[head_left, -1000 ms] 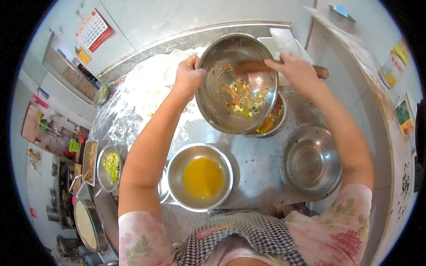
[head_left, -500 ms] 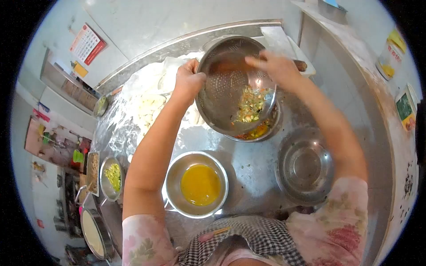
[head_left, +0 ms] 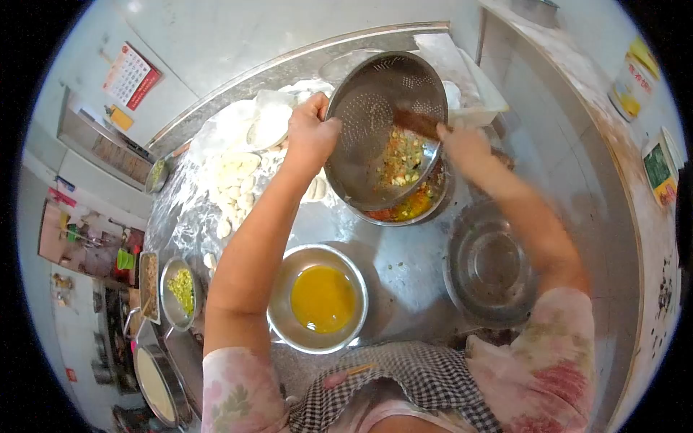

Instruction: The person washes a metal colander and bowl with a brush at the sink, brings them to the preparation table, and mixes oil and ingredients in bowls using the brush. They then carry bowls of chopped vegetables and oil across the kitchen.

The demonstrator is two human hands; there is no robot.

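The left hand is closed round the left rim of a perforated steel colander, which is tipped above the worktop towards its far edge. The right hand is at the colander's right rim, its fingers bent; motion blur keeps me from telling whether it grips, and the brown patch inside by its fingers may be a tool or only a reflection.

Chopped vegetables, yellow, green and orange, lie along the colander's lower right wall. Just below its near rim, partly hidden, stands a steel bowl with orange and green food in it; whether the two touch I cannot tell.

Close to the worktop's near edge is a steel pan of yellow liquid, with a wide steel basin near the right edge. Pale dough pieces lie amid scattered flour towards the far left corner, and a white tray stands at the far right corner. By the left edge are a bowl of chopped greens and, beside it, an oblong tray of brownish food.
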